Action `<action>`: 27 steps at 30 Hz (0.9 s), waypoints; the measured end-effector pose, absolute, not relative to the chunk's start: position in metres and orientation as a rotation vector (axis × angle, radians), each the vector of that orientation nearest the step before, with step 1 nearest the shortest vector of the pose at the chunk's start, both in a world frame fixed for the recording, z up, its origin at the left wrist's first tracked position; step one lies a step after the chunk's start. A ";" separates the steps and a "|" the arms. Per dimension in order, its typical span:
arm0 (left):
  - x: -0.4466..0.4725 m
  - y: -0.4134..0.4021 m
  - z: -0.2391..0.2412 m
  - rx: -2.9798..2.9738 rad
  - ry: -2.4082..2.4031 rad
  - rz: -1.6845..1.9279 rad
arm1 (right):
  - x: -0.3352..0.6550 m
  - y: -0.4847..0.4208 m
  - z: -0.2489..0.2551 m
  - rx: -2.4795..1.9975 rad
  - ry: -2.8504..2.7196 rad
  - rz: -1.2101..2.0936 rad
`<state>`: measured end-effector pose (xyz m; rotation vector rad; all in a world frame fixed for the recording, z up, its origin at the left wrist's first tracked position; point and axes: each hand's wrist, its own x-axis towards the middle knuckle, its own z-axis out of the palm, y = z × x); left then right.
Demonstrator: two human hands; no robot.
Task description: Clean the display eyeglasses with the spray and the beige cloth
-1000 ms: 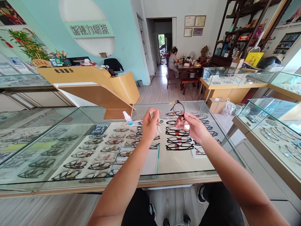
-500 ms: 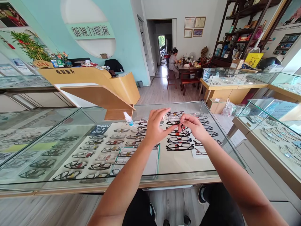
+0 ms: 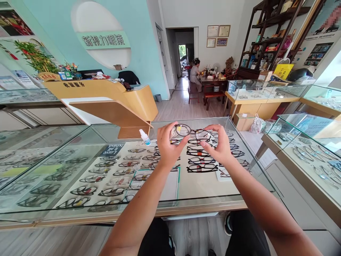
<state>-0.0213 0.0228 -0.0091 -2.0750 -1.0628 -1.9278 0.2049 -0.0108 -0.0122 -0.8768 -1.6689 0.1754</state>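
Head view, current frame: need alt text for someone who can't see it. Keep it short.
The left hand and right hand hold dark-rimmed glasses by their outer ends, level, above a glass display counter filled with rows of frames. A small spray bottle stands on the counter, left of the hands. A person sits far behind.

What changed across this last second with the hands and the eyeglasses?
The eyeglasses were turned from upright, in the right hand alone, to level. The left hand, earlier apart holding a white cloth, moved in and took the left rim; the right hand holds the other. The spray bottle stayed on the glass display case.
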 end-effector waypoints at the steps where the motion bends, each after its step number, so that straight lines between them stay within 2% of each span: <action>1: -0.021 0.022 -0.009 -2.060 -1.082 -1.983 | 0.204 -0.011 -0.014 -0.894 -1.666 0.126; 5: -0.015 0.018 -0.009 -2.029 -1.158 -2.159 | 0.200 -0.010 -0.020 -0.940 -1.609 0.016; 11: -0.004 0.004 0.005 -2.019 -1.128 -2.235 | 0.198 -0.017 -0.011 -0.916 -1.568 -0.018; 14: -0.005 -0.001 0.032 -2.015 -1.067 -2.193 | 0.202 -0.021 0.014 -0.895 -1.586 -0.119; 21: -0.001 0.002 0.123 -1.883 -0.792 -2.203 | 0.204 -0.029 0.114 -0.841 -1.570 -0.306; 24: 0.001 -0.001 0.138 -1.778 -0.783 -2.215 | 0.198 -0.034 0.135 -0.836 -1.586 -0.269; 27: 0.000 -0.007 0.136 -1.730 -0.802 -2.205 | 0.193 -0.041 0.136 -0.853 -1.578 -0.254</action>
